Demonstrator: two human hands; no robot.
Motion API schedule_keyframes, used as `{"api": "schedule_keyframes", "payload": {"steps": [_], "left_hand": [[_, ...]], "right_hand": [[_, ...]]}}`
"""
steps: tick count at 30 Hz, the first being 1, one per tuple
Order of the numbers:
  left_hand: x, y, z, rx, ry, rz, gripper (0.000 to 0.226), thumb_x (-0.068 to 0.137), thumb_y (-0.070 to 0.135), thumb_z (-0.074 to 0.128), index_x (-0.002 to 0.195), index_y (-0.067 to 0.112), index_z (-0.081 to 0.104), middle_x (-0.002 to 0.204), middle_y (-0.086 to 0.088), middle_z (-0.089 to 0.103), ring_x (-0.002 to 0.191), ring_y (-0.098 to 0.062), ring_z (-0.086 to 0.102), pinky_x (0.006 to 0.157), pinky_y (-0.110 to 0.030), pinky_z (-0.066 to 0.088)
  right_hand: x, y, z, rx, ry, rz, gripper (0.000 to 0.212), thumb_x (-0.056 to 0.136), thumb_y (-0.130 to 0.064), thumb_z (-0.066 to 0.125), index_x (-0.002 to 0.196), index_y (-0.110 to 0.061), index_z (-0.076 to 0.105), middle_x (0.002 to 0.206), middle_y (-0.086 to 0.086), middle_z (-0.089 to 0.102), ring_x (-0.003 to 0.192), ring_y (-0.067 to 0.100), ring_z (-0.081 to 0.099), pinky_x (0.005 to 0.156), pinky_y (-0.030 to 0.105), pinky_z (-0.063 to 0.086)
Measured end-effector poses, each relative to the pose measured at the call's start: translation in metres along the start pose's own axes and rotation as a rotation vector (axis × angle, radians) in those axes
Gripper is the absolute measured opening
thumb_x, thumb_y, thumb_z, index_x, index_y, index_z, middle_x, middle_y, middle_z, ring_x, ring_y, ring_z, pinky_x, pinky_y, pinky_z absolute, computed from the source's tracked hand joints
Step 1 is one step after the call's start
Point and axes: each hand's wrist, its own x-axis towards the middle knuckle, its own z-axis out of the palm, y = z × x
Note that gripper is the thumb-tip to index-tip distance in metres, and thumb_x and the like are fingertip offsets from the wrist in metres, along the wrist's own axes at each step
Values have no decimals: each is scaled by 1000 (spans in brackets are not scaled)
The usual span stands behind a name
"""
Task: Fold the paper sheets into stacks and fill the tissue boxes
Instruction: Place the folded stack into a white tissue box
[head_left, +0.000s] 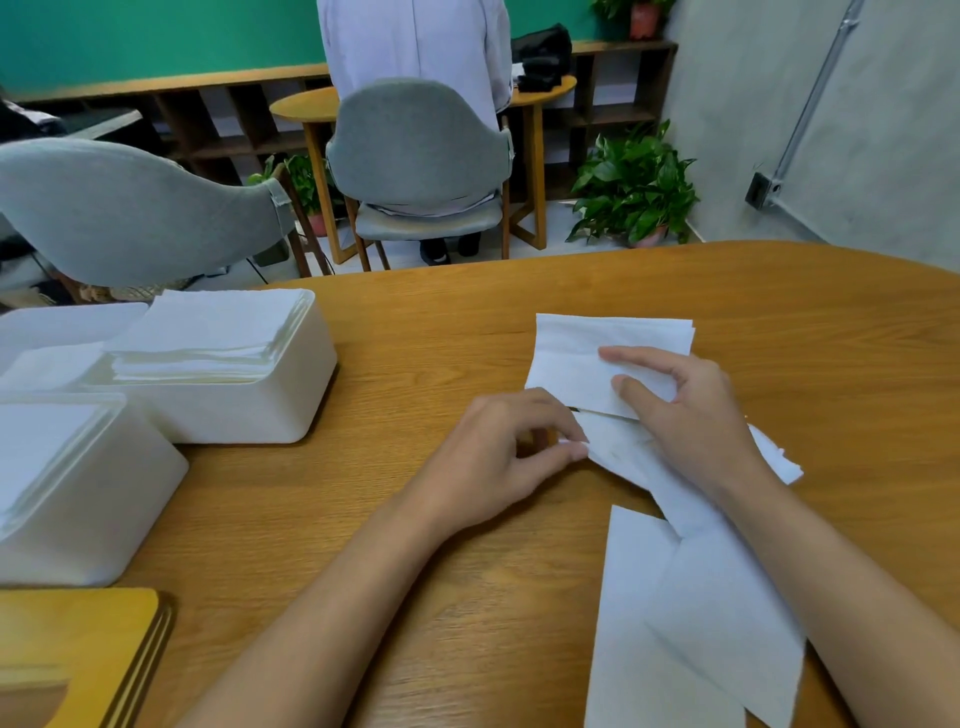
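The left hand (498, 457) pinches an edge of the long white paper sheet (701, 623) with curled fingers; just beyond, the right hand (691, 410) presses nearly straight fingers on the folded white paper stack (582, 358). All rest on the oval wooden table (415, 322), with paper-filled white plastic tissue boxes (234, 410) at left and grey upholstered chairs (415, 140) behind.

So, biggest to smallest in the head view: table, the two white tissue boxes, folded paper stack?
1. Table.
2. Near tissue box and far tissue box: alike, nearness makes it unsure.
3. Folded paper stack.
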Motion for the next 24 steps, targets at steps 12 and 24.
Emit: {"api": "schedule_keyframes", "payload": {"steps": [12,24], "left_hand": [[5,-6,-25,-255,358,-197,9,100,21,71,105,16,78,91,-5,74,84,-23,64,73,-36,53],[10,-1,-26,-485,498,-406,11,99,16,72,104,7,77,76,-6,67,64,-2,56,62,-16,46]], "right_hand": [[-6,-11,-3,226,-67,8,54,96,-63,49,116,-22,79,120,-21,74,121,-8,60,103,9,40],[-15,-28,4,371,-174,21,45,93,-44,73,50,-33,66,53,-17,54,51,2,50,56,14,36]]}}
